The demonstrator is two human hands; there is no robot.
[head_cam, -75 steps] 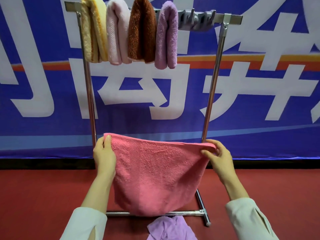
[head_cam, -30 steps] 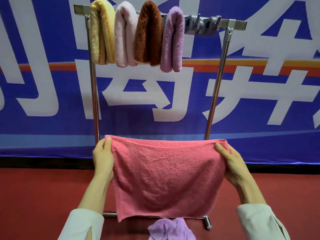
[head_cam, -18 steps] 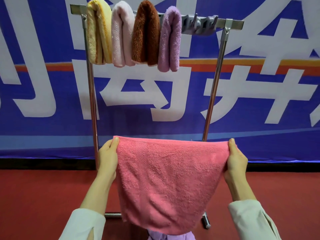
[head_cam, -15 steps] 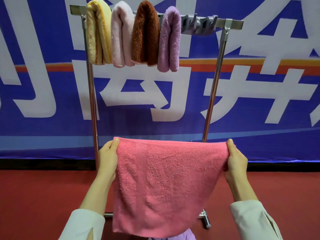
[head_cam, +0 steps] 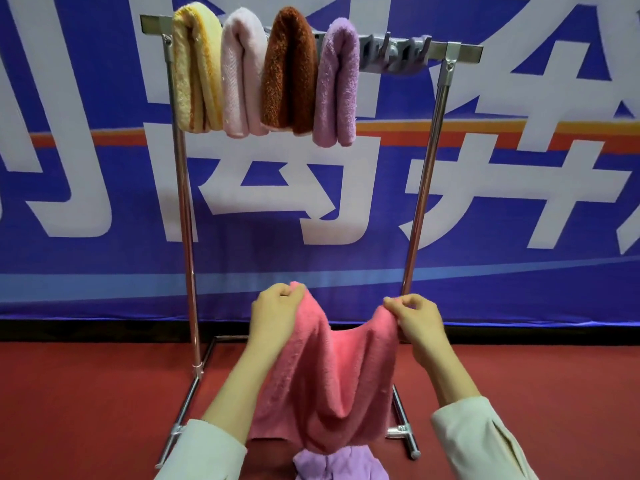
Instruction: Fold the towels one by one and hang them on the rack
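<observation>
1. Hands grip one pink towel (head_cam: 329, 375) in front of the rack (head_cam: 420, 188): the left hand (head_cam: 273, 317) pinches its upper left corner, the right hand (head_cam: 415, 320) pinches the upper right edge, fingers closed on the cloth.
2. Both hands are close together, so the top edge sags in a dip between them and the cloth hangs in loose vertical folds.
3. Pink towel's lower edge hangs in front of the rack's base and overlaps a purple towel (head_cam: 341, 465) seen at the bottom edge of the view, above the red floor (head_cam: 86, 393).
4. Four folded towels hang side by side over the top bar, touching: yellow towel (head_cam: 195, 67), pale pink towel (head_cam: 242, 74), brown towel (head_cam: 289, 71), lilac towel (head_cam: 337, 81).
5. Right of the lilac towel, grey hooks (head_cam: 394, 55) sit on the bare bar.
6. Behind the rack stands a blue banner (head_cam: 519, 202) with large white characters.
7. Pale sleeves cover both forearms.
</observation>
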